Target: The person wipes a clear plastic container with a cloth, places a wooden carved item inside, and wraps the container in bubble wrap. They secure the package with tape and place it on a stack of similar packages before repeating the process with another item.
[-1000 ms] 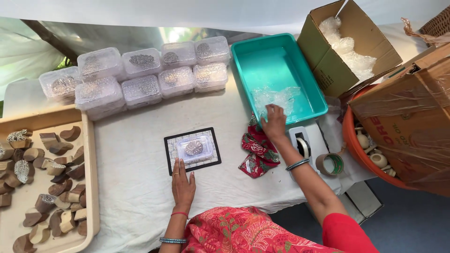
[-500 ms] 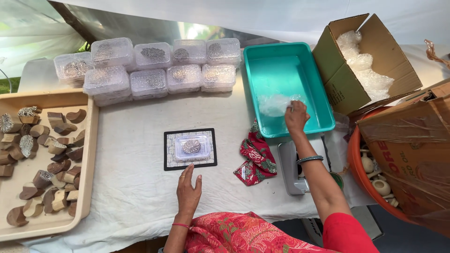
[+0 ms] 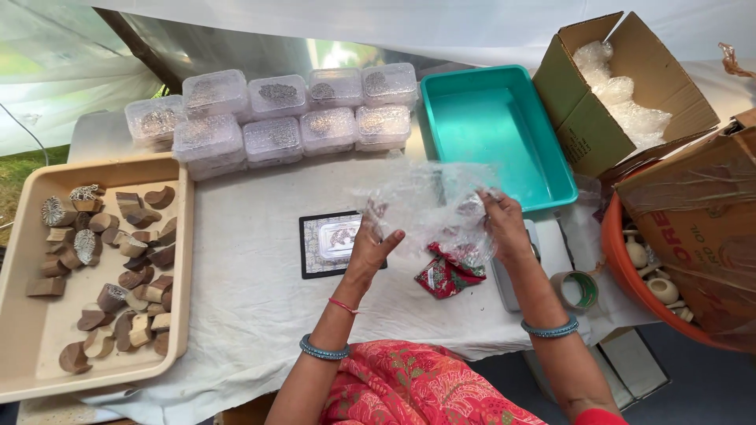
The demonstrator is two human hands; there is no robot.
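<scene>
Both hands are spreading a clear crinkled bubble-wrap sheet (image 3: pixel 429 206) above the white-clothed table (image 3: pixel 252 299).
Left hand (image 3: pixel 368 250) and right hand (image 3: pixel 504 224) are each pinching an edge; a loosening pinch could be dropping it onto the red patterned cloth pouch (image 3: pixel 445 274).

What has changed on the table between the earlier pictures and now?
The right hand took the clear bubble wrap sheet out of the teal tub and drew it back over the table. The left hand left the cloth and rose to grasp the sheet's other edge, so both hands now hold it. The black-framed tray, the red pouch, the lidded boxes and the beige tray stayed put.
</scene>
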